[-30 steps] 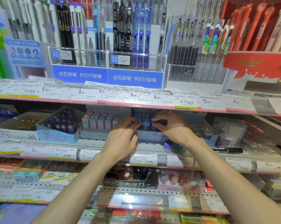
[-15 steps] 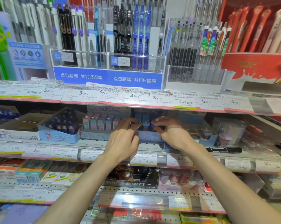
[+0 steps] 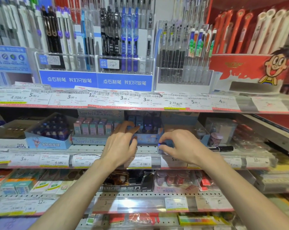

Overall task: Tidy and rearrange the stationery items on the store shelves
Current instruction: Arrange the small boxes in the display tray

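Right hand (image 3: 178,145) pinched a small dark item (image 3: 162,144) just right of the display box (image 3: 147,138); left hand (image 3: 122,143), fingers loose, rested on the box.

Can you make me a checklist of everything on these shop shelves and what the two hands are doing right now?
Surface: middle shelf, perforated metal, price tags along its front edge.
Job's things: blue display box of small dark blue items; pastel eraser box beside it on the left.
Clutter: black marker lying loose on the shelf; small purple cup behind it.
Hands: left hand reaches into the blue display box, fingers spread; right hand pinches a small dark blue item at the box front.
Cables: nothing seen.
Surroundings: upright pens on the shelf above; more stationery below.
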`<action>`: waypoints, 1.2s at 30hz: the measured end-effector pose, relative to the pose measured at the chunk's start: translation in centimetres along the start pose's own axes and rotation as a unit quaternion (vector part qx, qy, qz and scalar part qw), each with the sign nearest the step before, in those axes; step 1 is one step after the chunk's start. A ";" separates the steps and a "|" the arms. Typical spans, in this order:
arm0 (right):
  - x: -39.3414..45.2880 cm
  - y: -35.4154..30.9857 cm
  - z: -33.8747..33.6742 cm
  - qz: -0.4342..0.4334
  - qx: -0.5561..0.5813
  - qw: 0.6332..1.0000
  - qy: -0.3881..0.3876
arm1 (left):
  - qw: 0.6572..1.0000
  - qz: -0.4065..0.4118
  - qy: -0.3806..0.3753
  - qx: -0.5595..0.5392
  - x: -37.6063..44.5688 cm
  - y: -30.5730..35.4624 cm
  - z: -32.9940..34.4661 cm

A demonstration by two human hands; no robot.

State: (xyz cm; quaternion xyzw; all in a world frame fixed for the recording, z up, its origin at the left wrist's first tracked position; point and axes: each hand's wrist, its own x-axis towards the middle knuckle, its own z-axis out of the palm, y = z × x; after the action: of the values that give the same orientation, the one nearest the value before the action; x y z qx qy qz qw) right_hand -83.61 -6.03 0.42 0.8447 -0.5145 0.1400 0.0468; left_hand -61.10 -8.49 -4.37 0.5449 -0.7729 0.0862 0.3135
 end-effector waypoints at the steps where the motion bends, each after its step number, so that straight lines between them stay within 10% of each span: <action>1: -0.1 0.0 0.2 -0.003 -0.003 1.000 -0.001 | 1.000 0.001 0.000 0.001 0.0 0.0 0.0; 16: 2.4 -0.7 1.9 0.049 0.111 0.967 0.222 | 0.999 -0.028 -0.026 0.019 0.0 -0.2 0.4; 36: 6.3 0.7 0.7 0.118 0.174 0.975 0.067 | 0.999 -0.035 -0.033 0.024 0.1 -0.1 0.6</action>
State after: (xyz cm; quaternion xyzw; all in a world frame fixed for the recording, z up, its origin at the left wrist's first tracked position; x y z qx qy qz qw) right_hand -81.39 -11.92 1.53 0.7618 -0.5741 0.2881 -0.0841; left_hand -61.21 -8.88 -4.79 0.5812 -0.7611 0.0758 0.2780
